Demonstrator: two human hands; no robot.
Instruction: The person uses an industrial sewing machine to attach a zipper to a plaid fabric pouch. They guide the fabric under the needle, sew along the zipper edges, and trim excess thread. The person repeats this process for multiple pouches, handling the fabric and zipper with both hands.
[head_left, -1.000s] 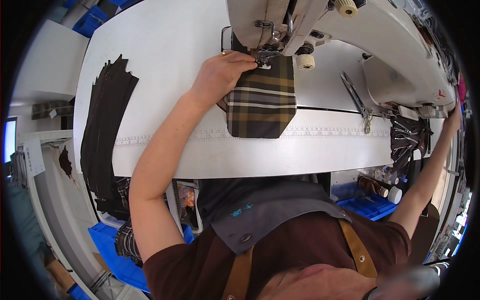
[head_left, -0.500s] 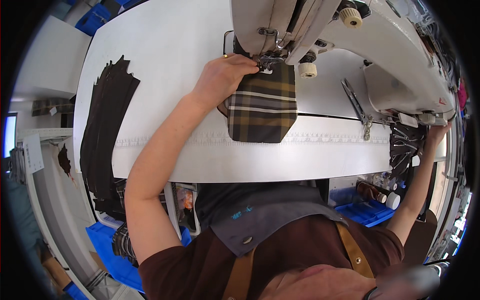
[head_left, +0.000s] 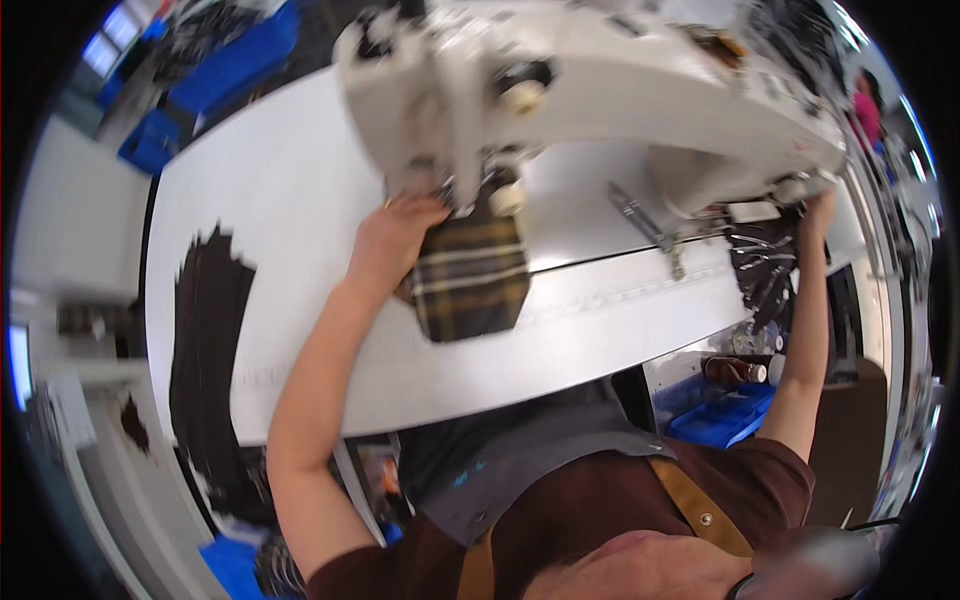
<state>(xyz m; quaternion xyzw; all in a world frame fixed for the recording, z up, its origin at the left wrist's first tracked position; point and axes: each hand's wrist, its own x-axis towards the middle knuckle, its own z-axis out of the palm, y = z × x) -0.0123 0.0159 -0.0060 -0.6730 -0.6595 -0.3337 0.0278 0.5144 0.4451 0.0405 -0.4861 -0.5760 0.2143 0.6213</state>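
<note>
A white sewing machine [head_left: 590, 70] stands over the table, blurred by motion. Under its needle area lies a plaid fabric piece [head_left: 472, 285] in brown, olive, black and white, its lower corners cut at a slant. My left hand [head_left: 388, 245] pinches the upper left edge of this fabric, fingertips close beside the presser foot, which is too blurred to make out. Up at the right end of the machine, my right hand [head_left: 818, 215] touches the side where a handwheel would sit; its fingers are mostly hidden there.
A stack of dark fabric strips [head_left: 208, 340] lies at the table's left. Metal thread snips [head_left: 640, 215] rest right of the needle area. Several metal tools sit on a dark cloth [head_left: 765, 265] at the right edge. Below it is a blue tray [head_left: 720, 415] with bottles.
The whole view has shifted and tilted, so machine and table appear lower and further left. My left hand stays on the plaid fabric by the needle; my right stays at the machine's end.
</note>
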